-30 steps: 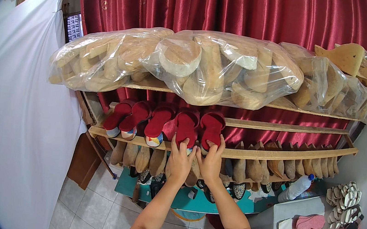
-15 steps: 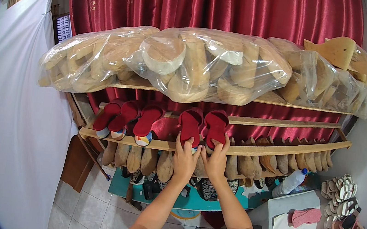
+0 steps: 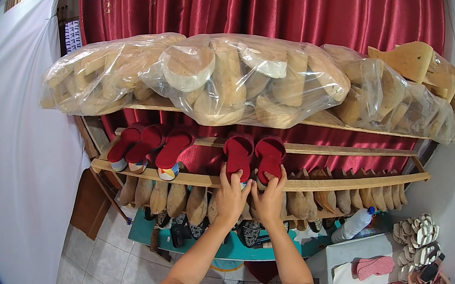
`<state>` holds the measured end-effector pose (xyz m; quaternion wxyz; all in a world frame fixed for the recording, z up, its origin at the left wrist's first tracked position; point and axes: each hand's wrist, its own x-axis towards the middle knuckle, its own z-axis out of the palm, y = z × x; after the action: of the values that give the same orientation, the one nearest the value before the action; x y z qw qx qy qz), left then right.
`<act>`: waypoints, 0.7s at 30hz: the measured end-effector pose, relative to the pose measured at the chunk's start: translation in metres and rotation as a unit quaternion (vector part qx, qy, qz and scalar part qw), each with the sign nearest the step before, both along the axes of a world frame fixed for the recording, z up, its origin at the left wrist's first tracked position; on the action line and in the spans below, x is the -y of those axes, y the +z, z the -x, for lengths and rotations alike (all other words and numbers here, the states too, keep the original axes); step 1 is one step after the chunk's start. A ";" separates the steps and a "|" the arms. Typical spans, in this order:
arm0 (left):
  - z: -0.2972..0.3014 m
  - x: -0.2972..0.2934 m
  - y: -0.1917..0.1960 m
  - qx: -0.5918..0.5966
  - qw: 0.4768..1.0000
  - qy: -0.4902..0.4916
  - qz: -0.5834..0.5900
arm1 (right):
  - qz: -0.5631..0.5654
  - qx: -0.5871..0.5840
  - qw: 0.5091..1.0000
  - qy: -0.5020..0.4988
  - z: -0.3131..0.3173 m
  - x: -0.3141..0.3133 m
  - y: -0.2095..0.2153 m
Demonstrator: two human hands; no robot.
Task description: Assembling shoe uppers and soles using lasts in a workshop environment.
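Note:
A red slipper (image 3: 238, 154) with a patterned heel is in my left hand (image 3: 231, 199), its fingers closed around the heel end. Beside it, my right hand (image 3: 268, 199) grips a matching red slipper (image 3: 269, 156) the same way. Both slippers point away from me across the wooden rack's front rail (image 3: 313, 185). To their left, three more red slippers rest on the rack: one with a colourful geometric heel (image 3: 173, 152), another next to it (image 3: 147, 144), and one at the far left end (image 3: 124, 147). My fingers hide much of the held heels.
Clear bags of wooden shoe forms (image 3: 226, 84) lie on the shelf above. Several shoe lasts (image 3: 326, 198) hang on the lower rack. A teal bench (image 3: 141, 228) stands below. At right are a plastic bottle (image 3: 353, 224), pink soles (image 3: 374, 268) and piled sandals (image 3: 416, 238).
The view has shifted slightly. Both hands have moved the held slippers a little to the right along the rack, widening the gap from the other three.

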<state>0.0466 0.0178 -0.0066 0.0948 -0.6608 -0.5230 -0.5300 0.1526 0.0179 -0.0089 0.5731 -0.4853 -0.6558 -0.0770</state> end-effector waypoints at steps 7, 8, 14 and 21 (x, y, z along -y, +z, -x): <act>-0.003 0.003 0.002 -0.021 1.000 0.021 0.009 | 0.003 -0.002 1.000 0.000 -0.004 0.002 0.002; -0.001 0.003 0.001 -0.044 0.998 0.033 -0.014 | 0.010 0.003 1.000 0.002 -0.004 0.004 0.004; 0.003 0.007 0.003 -0.051 0.998 0.023 -0.013 | 0.036 -0.003 0.999 0.030 -0.006 0.009 0.009; 0.000 0.010 0.005 -0.028 0.999 0.012 0.009 | 0.033 -0.011 0.998 0.046 -0.010 0.006 0.005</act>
<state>0.0468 0.0082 -0.0014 0.1098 -0.6699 -0.5332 -0.5048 0.1626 0.0117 -0.0039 0.5664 -0.4743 -0.6735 -0.0235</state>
